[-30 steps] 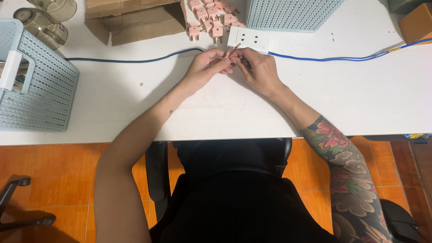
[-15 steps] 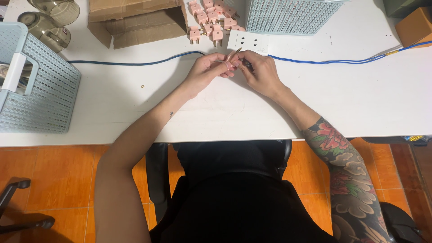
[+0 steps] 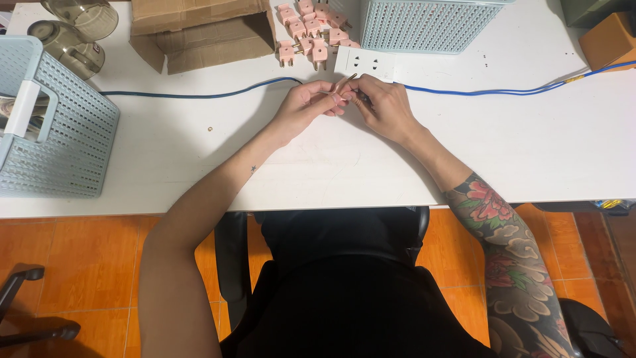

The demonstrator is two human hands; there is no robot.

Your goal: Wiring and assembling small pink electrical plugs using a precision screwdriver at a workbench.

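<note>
Both hands meet over the white table point(image 3: 503, 152), just in front of a white socket plate point(image 3: 364, 63). My left hand point(image 3: 306, 106) pinches the end of a blue cable point(image 3: 199, 93), whose bare copper strands point(image 3: 347, 81) stick up between the fingertips. My right hand point(image 3: 383, 106) closes on the same cable end from the right; a dark part shows under its fingers, but I cannot tell what it is. The blue cable point(image 3: 490, 90) runs off both ways across the table.
Several pink plugs point(image 3: 311, 30) lie behind the socket plate. An open cardboard box point(image 3: 199, 33) sits at the back left, a pale blue basket point(image 3: 50, 126) at the left edge, another basket point(image 3: 424, 23) at the back. Glass lids point(image 3: 69, 33) and an orange box point(image 3: 606, 40) occupy the corners.
The two hands stay together on the cable end and have barely shifted; the fingers have worked slightly around the copper strands.
</note>
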